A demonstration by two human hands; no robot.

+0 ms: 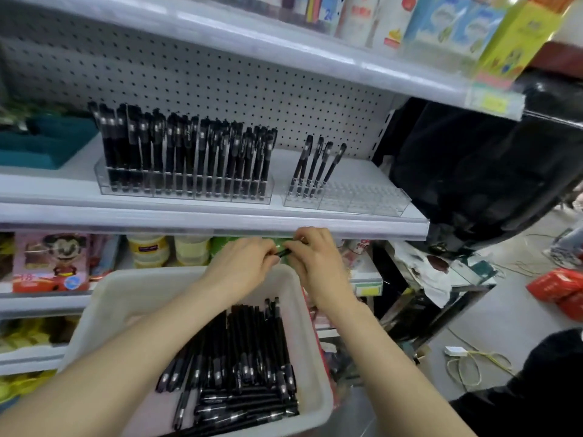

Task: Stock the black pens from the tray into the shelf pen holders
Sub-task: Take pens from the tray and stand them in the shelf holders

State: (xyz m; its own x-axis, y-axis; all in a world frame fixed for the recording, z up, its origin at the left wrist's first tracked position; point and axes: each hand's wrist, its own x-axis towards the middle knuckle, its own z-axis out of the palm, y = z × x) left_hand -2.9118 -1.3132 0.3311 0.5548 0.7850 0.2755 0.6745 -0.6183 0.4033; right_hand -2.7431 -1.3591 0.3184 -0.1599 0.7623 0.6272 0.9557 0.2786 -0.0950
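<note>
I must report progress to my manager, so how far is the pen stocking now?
Done: the left holder looks full, and the right holder has four pens at its left end. In hand: the left hand and right hand pinch one pen near the tray. Left: most of the right holder's slots are empty, and many pens lie in the tray.

The left pen holder (186,189) is packed wall to wall with upright pens (189,146); the right pen holder (362,200) carries four pens (315,162) at its left end, its other slots open from above; the upper shelf (284,50) overhangs both; the shelf lip (220,220) juts just above the left hand (243,263) and right hand (315,258), which pinch one pen (284,253) between them.
</note>
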